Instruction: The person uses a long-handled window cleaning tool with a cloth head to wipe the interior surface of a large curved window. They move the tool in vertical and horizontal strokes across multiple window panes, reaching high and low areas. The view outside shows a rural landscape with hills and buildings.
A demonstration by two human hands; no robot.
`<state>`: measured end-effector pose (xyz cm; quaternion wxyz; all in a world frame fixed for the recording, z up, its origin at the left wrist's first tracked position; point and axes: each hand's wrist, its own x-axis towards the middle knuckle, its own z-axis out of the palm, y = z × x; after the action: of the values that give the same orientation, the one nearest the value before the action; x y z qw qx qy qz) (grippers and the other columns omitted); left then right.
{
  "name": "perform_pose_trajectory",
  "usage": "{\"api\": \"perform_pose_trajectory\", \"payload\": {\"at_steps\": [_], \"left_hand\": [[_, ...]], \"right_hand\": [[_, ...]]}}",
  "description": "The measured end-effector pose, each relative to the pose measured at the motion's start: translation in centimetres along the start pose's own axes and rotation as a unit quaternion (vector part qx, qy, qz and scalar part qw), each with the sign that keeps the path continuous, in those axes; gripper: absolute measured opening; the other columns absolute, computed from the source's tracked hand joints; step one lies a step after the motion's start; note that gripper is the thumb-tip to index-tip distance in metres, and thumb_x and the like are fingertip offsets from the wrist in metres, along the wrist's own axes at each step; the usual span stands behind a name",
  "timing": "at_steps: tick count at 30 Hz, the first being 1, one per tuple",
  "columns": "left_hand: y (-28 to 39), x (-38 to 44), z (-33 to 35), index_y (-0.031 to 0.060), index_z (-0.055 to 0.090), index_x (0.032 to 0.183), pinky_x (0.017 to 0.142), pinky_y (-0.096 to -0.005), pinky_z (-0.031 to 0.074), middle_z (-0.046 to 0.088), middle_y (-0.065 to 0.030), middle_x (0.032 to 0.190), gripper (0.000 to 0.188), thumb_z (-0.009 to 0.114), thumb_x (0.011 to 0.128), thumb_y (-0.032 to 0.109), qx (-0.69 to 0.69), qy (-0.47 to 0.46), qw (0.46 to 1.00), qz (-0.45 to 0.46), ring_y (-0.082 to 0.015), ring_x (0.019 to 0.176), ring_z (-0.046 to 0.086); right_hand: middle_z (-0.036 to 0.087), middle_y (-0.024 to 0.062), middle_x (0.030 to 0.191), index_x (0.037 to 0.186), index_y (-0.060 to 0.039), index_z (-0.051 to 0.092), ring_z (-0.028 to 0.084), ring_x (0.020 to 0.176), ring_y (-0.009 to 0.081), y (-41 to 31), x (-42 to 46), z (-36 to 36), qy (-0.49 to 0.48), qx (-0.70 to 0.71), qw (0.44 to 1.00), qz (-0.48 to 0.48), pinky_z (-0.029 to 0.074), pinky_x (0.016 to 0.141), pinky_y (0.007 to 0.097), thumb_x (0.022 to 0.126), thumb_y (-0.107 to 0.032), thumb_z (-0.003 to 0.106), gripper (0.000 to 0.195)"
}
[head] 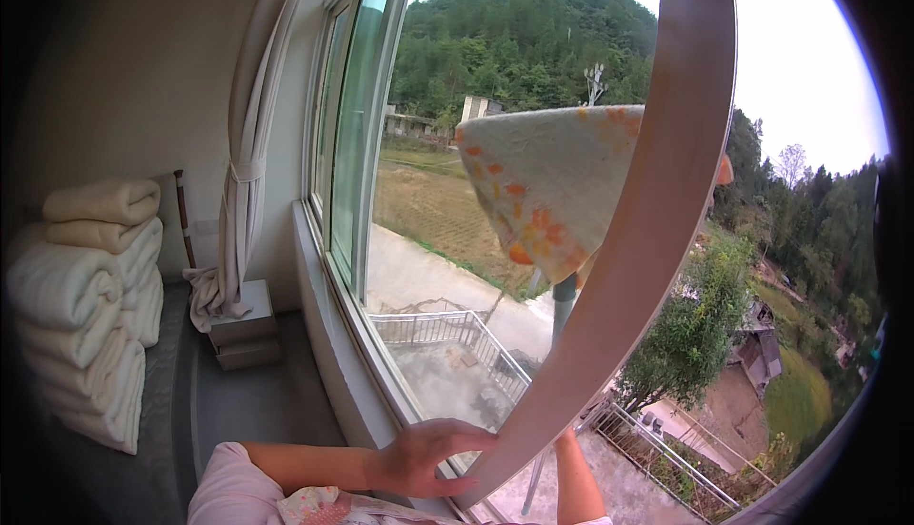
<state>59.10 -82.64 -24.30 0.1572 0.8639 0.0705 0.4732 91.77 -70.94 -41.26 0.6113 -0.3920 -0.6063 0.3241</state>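
My left hand (428, 457) grips the lower part of a pale window-frame upright (614, 296), with its thumb and fingers at the near edge. My right forearm (577, 486) reaches up beyond the upright, which hides the hand itself. A thin light-coloured pole (563, 304) passes behind the upright close to that wrist, and its lower end shows below. At the pole's top, outside the window, a white cloth with orange and yellow flower prints (543, 182) is draped over a head that it covers. Part of the cloth disappears behind the upright.
A windowsill (343, 354) and glass sash (357, 125) run along the left. A tied curtain (250, 189) hangs over a bedside cabinet (246, 329). Folded quilts (86, 318) are stacked on a bed. Outside below are a railed concrete terrace (443, 361) and a tree (689, 332).
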Motion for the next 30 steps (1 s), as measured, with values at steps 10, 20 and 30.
{"api": "perform_pose_trajectory", "payload": {"at_steps": [10,20,30], "left_hand": [[-2.2,4.5,7.5,0.0079,0.035,0.139,0.103,-0.0528,0.03,0.02,-0.0224,0.147,0.077,0.073,0.074,0.024,0.075,0.159,0.978,0.11,-0.0417,0.134,0.026],[-3.1,3.7,8.9,0.0072,0.053,0.127,0.105,-0.0508,0.03,0.037,-0.0211,0.142,0.053,0.052,0.086,0.041,0.114,0.183,0.972,0.093,-0.0398,0.132,0.034],[-3.2,3.8,9.3,0.0099,0.051,0.13,0.105,-0.0495,0.031,0.038,-0.0199,0.141,0.05,0.059,0.083,0.026,0.135,0.207,0.965,0.091,-0.0389,0.13,0.037]], "right_hand": [[0.057,-0.0023,0.067,0.083,-0.0037,0.06,0.055,0.059,0.0066,-3.3,-0.9,4.2,0.037,-0.17,0.982,0.073,0.044,0.053,0.0228,0.082,-0.007,0.063,0.005],[0.048,-0.0017,0.052,0.077,-0.0031,0.056,0.049,0.043,0.0073,-18.6,14.3,6.0,0.077,-0.214,0.972,-0.058,0.039,0.038,0.0241,0.082,-0.008,0.061,0.008],[0.05,0.0006,0.055,0.077,-0.001,0.055,0.048,0.042,0.0075,-23.6,18.7,8.2,0.051,-0.164,0.978,-0.116,0.04,0.037,0.0231,0.08,-0.003,0.058,0.005]]}}
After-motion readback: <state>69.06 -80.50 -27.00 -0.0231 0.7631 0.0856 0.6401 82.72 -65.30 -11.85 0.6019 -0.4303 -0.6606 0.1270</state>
